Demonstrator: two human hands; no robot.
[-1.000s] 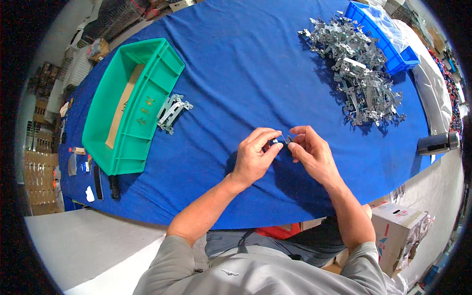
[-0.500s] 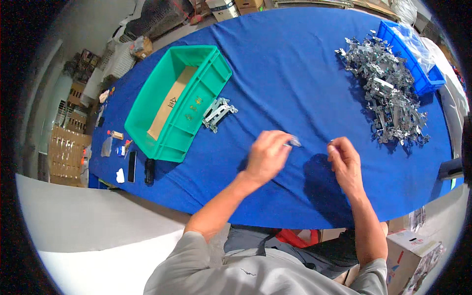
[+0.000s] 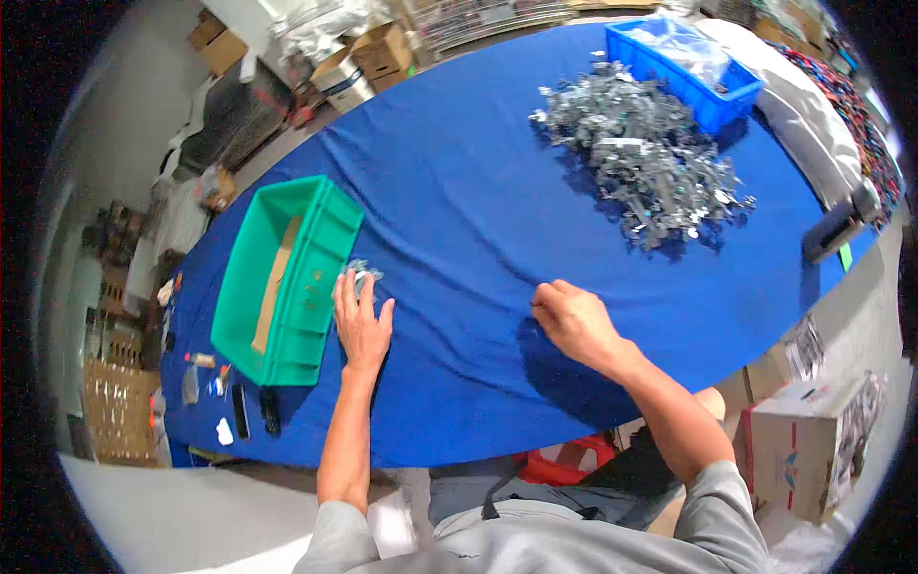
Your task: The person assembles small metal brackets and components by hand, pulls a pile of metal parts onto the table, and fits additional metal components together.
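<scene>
On blue cloth (image 3: 459, 191), green bin (image 3: 304, 320) holds cardboard (image 3: 275, 292), blue bin (image 3: 715, 113) plastic (image 3: 684, 48); left grip (image 3: 363, 330) wide, right grip (image 3: 579, 320) unclear.

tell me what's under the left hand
Silvery metal parts show just past the fingers of the left hand, beside the green bin. Whatever the hand covers is hidden, so the number of parts cannot be told.

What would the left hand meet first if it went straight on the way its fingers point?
The left hand would likely meet the small metal pile beside the green bin; existing contact is unclear.
</scene>
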